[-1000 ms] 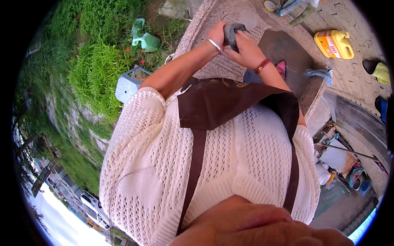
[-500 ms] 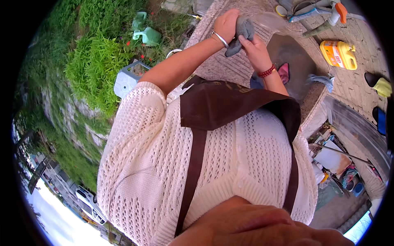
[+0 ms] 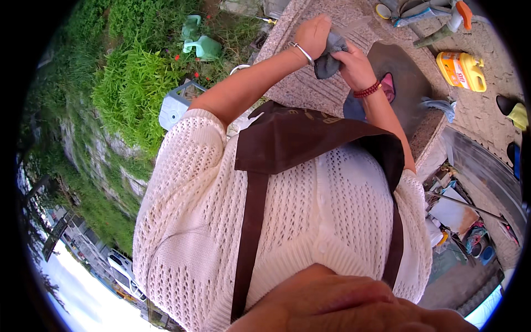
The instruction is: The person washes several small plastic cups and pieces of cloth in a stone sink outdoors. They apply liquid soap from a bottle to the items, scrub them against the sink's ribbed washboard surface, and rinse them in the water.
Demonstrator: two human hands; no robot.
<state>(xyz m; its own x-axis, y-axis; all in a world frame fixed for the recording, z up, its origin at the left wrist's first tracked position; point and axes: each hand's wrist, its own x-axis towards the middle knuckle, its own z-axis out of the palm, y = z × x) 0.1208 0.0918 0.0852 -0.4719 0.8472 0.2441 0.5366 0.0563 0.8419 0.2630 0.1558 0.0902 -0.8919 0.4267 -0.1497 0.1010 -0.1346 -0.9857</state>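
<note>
A wet-looking, dark grey cloth (image 3: 327, 67), bunched up so that its exact kind does not show, is held between my two hands over a ridged stone washboard slab (image 3: 298, 83). My left hand (image 3: 313, 36), above a silver bangle, is closed round its upper left part. My right hand (image 3: 355, 67), with a red beaded bracelet at the wrist, grips it from the right, thumb on top. Right of the slab lies a basin of murky water (image 3: 412, 77). A pink cloth piece (image 3: 388, 88) shows in it beside my right wrist.
A light blue-grey cloth (image 3: 441, 108) hangs over the basin's right rim. Beyond stand a yellow jug (image 3: 461, 72) and an orange-topped tool (image 3: 463, 15). Slippers (image 3: 515, 112) lie farther right. To the left are green watering cans (image 3: 203, 48), a grey plastic stool (image 3: 176, 107) and plants.
My hands have shifted a little around the grey cloth, which now lies bunched more tightly between them. The whole view has moved slightly.
</note>
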